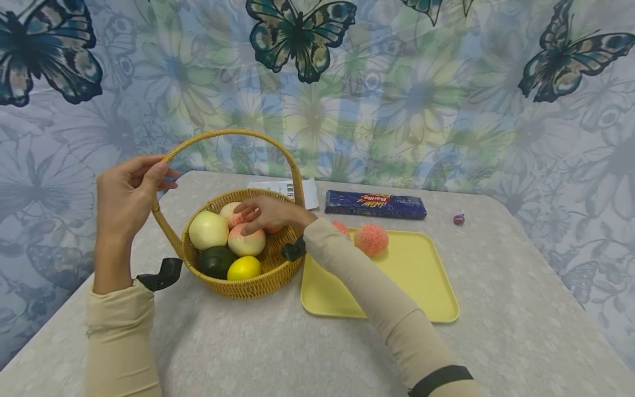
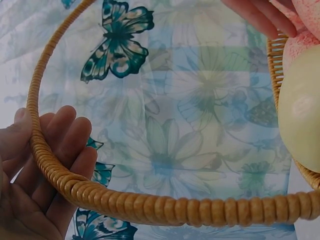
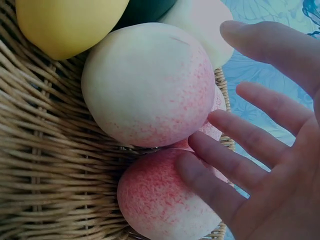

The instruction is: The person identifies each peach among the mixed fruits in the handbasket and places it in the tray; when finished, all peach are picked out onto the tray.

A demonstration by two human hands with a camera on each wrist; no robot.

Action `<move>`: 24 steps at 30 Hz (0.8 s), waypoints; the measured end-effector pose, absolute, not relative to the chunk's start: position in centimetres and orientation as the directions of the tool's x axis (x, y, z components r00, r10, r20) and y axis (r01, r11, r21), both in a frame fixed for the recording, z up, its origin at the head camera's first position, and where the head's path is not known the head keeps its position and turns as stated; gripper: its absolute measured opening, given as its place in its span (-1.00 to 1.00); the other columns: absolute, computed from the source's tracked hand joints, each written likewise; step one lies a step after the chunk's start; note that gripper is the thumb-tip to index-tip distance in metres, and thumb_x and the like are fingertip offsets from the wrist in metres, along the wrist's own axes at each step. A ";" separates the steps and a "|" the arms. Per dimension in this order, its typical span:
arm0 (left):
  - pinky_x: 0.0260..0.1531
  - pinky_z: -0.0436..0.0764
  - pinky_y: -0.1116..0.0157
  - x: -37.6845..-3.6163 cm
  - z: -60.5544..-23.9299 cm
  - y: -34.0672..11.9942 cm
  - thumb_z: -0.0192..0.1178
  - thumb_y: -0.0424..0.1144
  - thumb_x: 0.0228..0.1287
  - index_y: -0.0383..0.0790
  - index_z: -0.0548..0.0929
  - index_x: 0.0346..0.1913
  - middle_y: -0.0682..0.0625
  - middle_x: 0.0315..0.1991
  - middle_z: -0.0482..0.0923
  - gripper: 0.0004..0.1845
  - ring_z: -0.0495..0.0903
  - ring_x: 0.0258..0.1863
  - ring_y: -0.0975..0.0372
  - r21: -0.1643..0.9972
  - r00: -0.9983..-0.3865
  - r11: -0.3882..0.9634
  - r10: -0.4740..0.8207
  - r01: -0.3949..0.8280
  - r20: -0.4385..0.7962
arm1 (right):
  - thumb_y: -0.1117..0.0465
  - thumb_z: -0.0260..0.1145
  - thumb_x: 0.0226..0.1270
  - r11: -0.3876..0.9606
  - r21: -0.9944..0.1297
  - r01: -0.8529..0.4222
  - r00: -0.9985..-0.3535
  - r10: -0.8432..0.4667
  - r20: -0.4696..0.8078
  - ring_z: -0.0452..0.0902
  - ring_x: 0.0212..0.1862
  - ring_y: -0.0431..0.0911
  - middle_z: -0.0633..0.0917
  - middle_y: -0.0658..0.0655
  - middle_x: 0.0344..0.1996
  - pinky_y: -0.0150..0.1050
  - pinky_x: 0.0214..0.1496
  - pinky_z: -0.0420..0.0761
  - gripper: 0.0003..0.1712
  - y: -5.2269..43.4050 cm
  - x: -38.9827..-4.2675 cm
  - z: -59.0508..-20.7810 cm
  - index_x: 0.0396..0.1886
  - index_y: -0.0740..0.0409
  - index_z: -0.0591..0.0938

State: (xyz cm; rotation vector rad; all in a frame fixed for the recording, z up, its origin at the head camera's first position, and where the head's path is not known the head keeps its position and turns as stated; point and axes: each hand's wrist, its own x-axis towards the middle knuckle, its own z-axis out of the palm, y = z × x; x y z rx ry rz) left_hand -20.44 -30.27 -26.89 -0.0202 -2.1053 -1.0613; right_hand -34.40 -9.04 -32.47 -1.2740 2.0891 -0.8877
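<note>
A wicker basket [image 1: 243, 289] with a tall arched handle [image 1: 233, 132] stands on the table, left of the middle. My left hand [image 1: 128, 190] holds the handle's left side between thumb and fingers; the left wrist view shows this handle [image 2: 150, 206] crossing the fingers. Over the basket, my right hand [image 1: 270, 212] reaches in with fingers spread. Under it lie pink-and-white peaches [image 1: 247, 241]. In the right wrist view its fingertips are close to two peaches [image 3: 150, 85]; whether they touch is unclear. A pale green round fruit [image 1: 208, 230], an avocado [image 1: 216, 262] and a lemon [image 1: 245, 269] share the basket.
A yellow tray [image 1: 421, 275] right of the basket carries pink peaches [image 1: 371, 240], partly behind my right forearm. Behind it lies a blue Barilla pasta pack [image 1: 375, 204]. A white printed packet [image 1: 307, 193] lies behind the basket, and a small wrapped lollipop [image 1: 458, 219] at the right.
</note>
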 end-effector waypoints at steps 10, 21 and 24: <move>-0.38 0.51 0.61 -20.4 -26.8 -30.2 0.14 -0.16 0.38 -0.27 0.64 0.08 0.39 -0.42 0.59 -0.67 0.62 -0.48 0.53 0.676 -0.710 0.664 -0.306 0.319 0.635 | 0.19 0.37 0.22 0.365 -0.662 -0.655 -0.343 -0.924 -0.170 0.27 0.37 0.00 0.42 0.10 0.33 -0.35 0.31 0.31 -0.33 -8.6 -34.4 -32.7 0.34 0.12 0.42; -0.37 0.51 0.61 -20.4 -26.8 -30.0 0.14 -0.16 0.38 -0.28 0.64 0.08 0.38 -0.42 0.59 -0.66 0.62 -0.48 0.53 0.691 -0.716 0.654 -0.319 0.308 0.621 | 0.22 0.39 0.21 0.398 -0.668 -0.629 -0.334 -0.914 -0.231 0.28 0.31 -0.16 0.37 0.04 0.35 -0.40 0.22 0.34 -0.27 -8.8 -33.6 -32.9 0.38 0.05 0.38; -0.38 0.51 0.61 -20.4 -26.8 -30.1 0.13 -0.15 0.38 -0.27 0.64 0.08 0.39 -0.42 0.59 -0.66 0.62 -0.48 0.53 0.685 -0.715 0.661 -0.316 0.306 0.624 | 0.25 0.40 0.19 0.408 -0.667 -0.623 -0.334 -0.910 -0.244 0.31 0.26 -0.14 0.38 0.05 0.32 -0.39 0.20 0.36 -0.29 -8.7 -33.5 -32.8 0.35 0.04 0.40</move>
